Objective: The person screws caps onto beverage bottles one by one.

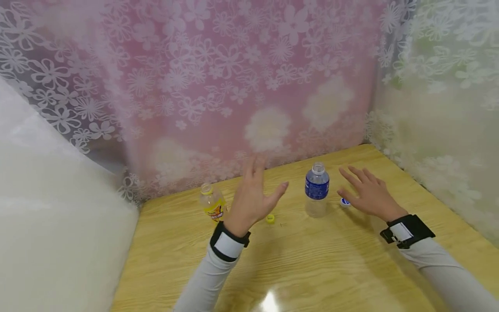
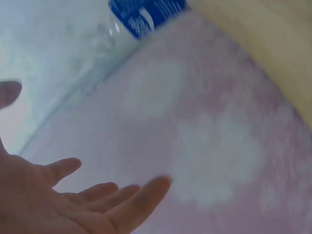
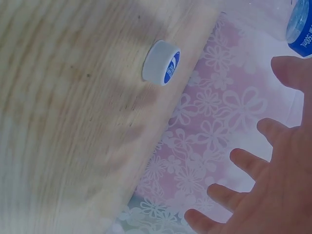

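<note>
- Hands hover empty: left hand [image 1: 251,197] raised with fingers [image 2: 139,197] spread, right hand [image 1: 369,193] flat, fingers apart.
- Blue-white cap [image 1: 345,202] lies on the surface [image 1: 312,260] just under the right fingertips; pinch it by its rim.
- Uncapped blue-label bottle [image 1: 316,189] stands between the hands; steady it first, I judge.
- Yellow cap [image 1: 270,218] and yellow-label bottle [image 1: 212,202] sit left.

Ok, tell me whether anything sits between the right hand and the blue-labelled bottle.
Only the blue-and-white cap lies on the table there, low beside the right hand. Otherwise nothing visible blocks the way to the blue-labelled bottle.
</note>
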A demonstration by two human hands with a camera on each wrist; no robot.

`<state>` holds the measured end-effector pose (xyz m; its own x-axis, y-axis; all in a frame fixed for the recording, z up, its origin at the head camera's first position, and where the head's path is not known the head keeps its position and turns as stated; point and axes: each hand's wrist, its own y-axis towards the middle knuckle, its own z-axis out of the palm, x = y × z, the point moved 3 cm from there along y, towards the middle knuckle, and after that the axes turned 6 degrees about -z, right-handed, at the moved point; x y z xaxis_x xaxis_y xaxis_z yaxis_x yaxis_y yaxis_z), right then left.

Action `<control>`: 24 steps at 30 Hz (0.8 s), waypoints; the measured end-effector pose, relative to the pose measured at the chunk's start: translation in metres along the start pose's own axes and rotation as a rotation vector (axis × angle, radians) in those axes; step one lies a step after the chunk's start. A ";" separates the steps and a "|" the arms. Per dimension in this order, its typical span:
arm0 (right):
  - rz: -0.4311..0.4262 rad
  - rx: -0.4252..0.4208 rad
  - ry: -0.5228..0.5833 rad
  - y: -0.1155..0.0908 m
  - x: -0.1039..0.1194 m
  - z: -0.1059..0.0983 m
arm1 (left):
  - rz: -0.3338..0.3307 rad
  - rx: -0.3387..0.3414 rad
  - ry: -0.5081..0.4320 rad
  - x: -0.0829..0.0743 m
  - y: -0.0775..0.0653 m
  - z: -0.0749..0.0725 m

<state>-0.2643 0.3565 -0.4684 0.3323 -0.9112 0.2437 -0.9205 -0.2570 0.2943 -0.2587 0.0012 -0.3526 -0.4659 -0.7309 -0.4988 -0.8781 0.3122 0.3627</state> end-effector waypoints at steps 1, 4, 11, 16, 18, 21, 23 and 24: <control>-0.002 0.005 0.002 0.000 0.002 0.000 | -0.013 0.045 -0.034 -0.004 0.004 0.010; -0.001 0.018 0.010 0.000 0.005 0.002 | -0.049 0.161 -0.114 -0.013 0.016 0.041; -0.019 0.024 -0.020 -0.002 0.005 0.006 | -0.107 0.258 -0.220 -0.021 0.036 0.108; -0.054 0.037 -0.033 -0.004 0.006 0.006 | -0.109 0.245 -0.317 -0.025 0.042 0.131; -0.049 0.048 -0.030 -0.005 0.006 0.006 | -0.092 0.227 -0.317 -0.027 0.043 0.134; -0.039 0.077 -0.027 -0.006 0.005 0.006 | -0.073 0.203 -0.295 -0.028 0.043 0.132; -0.036 0.105 -0.023 -0.006 0.005 0.006 | -0.065 0.191 -0.289 -0.029 0.041 0.125; -0.036 0.118 -0.021 -0.006 0.004 0.007 | -0.062 0.183 -0.289 -0.029 0.040 0.120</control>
<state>-0.2591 0.3522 -0.4757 0.3628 -0.9067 0.2151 -0.9261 -0.3252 0.1911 -0.2929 0.1077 -0.4183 -0.3996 -0.5576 -0.7276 -0.8986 0.3953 0.1906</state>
